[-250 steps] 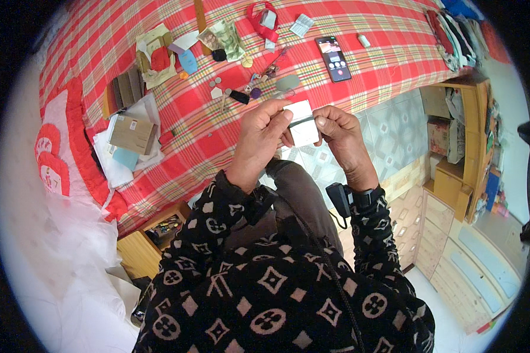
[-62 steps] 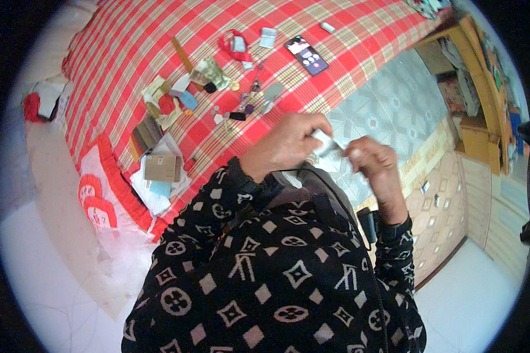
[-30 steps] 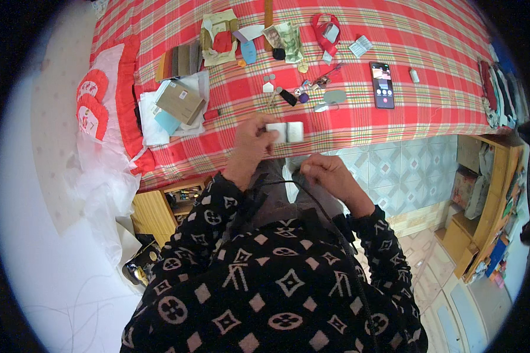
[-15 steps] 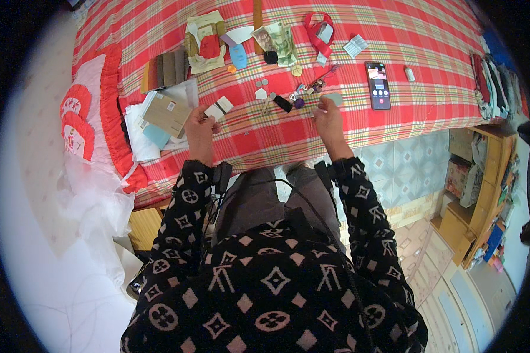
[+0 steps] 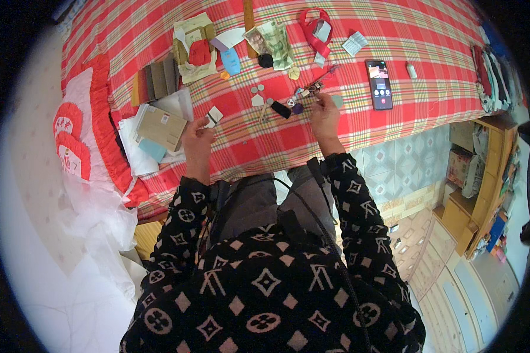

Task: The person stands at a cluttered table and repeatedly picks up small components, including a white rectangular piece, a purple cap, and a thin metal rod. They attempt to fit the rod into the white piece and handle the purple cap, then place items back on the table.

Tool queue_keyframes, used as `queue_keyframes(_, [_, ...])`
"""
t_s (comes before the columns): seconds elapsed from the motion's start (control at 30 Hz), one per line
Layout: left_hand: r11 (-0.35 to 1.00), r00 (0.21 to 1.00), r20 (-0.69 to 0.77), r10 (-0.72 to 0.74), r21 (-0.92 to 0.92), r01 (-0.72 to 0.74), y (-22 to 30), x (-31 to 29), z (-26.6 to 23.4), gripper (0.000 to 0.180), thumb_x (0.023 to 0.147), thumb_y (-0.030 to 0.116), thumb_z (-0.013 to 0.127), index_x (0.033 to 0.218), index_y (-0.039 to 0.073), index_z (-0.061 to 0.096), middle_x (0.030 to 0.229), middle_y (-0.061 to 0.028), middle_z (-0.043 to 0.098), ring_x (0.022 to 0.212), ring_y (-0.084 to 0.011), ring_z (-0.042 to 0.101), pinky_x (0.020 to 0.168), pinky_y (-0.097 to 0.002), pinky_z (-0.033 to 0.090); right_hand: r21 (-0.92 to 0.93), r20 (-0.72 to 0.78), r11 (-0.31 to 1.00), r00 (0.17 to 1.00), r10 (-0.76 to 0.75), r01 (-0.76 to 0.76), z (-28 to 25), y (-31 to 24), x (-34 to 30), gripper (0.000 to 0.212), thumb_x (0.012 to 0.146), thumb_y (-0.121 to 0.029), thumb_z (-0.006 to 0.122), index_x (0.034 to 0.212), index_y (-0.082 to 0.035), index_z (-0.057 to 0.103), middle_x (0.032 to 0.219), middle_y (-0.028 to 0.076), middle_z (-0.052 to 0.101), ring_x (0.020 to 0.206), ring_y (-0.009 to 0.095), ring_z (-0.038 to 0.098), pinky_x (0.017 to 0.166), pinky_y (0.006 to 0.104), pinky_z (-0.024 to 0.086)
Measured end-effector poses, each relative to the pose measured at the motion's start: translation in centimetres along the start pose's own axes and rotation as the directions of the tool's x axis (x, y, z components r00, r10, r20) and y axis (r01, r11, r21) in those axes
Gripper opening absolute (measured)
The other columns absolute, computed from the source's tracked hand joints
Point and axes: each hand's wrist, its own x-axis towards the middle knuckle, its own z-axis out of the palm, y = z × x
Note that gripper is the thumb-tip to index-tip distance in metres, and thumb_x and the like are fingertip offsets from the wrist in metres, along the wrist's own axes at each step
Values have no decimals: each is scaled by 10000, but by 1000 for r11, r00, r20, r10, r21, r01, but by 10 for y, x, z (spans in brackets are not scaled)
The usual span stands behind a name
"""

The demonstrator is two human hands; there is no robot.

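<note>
My left hand (image 5: 198,138) is closed at the fingertips on a small white card with a black stripe (image 5: 215,114), held low over the red plaid bedspread. My right hand (image 5: 325,117) reaches into a bunch of keys and small charms (image 5: 310,90); its thumb and fingers are pinched at the bunch's near side. Just right of those fingers lies a pale grey-green oval (image 5: 337,101). Between my hands are a black oblong item (image 5: 281,109), a dark purple round thing (image 5: 298,109), a white house-shaped piece (image 5: 257,100) and several coins (image 5: 261,87).
By my left hand lie a beige packet (image 5: 162,126) and a blue piece (image 5: 152,150). Farther back are banknotes (image 5: 272,44), a blue tag (image 5: 230,61) and a red strap (image 5: 315,38). A phone (image 5: 378,85) rests at the right, beside a small white bottle (image 5: 411,71).
My right hand has moved from beside the grey-green oval onto the bunch of keys. My left hand has drawn slightly back towards me, and its card is turned. The view has shifted a little.
</note>
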Motion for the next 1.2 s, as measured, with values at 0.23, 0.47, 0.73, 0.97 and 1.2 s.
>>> queue_keyframes(0.23, [986, 961, 244, 129, 74, -152, 38, -7, 39, 240, 896, 41, 642, 1132, 3, 669, 994, -61, 689, 857, -139, 674, 717, -270, 557, -245, 54, 965, 995, -79, 90, -4, -10, 48, 349, 778, -15, 694, 1124, -64, 682, 929, 144, 714, 880, 295, 694, 786, 355, 547])
queue_keyframes(0.47, [995, 908, 409, 95, -34, -89, 59, -5, 90, 245, 869, -2, 618, 1112, -20, 638, 933, -66, 654, 827, -143, 622, 734, -285, 508, 9, 119, 995, 988, -99, 98, 7, -8, 42, 353, 727, -144, 755, 1056, -64, 656, 1007, 169, 684, 913, 350, 667, 826, 449, 532])
queue_keyframes(0.73, [802, 791, 403, 460, 193, -565, 26, 35, 170, 361, 808, 80, 704, 1146, -28, 638, 966, -149, 677, 875, -266, 650, 807, -343, 517, -184, 197, 972, 974, -110, 147, 6, -24, 40, 340, 760, -93, 683, 1088, -33, 617, 1039, 230, 659, 941, 431, 642, 816, 495, 523])
queue_keyframes(0.97, [729, 820, 465, 334, 424, -537, 20, 45, 209, 351, 731, 5, 684, 1076, -14, 630, 1030, -241, 646, 983, -463, 597, 858, -479, 505, -74, 92, 995, 994, -61, 68, 10, -24, 29, 291, 796, -44, 649, 1073, 27, 591, 923, 193, 705, 860, 315, 710, 752, 400, 558])
queue_keyframes(1.2, [994, 847, 522, 105, -39, -99, 30, 37, 202, 276, 823, -19, 669, 1094, -53, 632, 942, -108, 702, 819, -195, 684, 704, -307, 544, 579, 287, 725, 926, 246, -373, 4, -25, 16, 225, 868, 34, 555, 1087, 6, 595, 929, 113, 686, 787, 200, 679, 665, 325, 571])
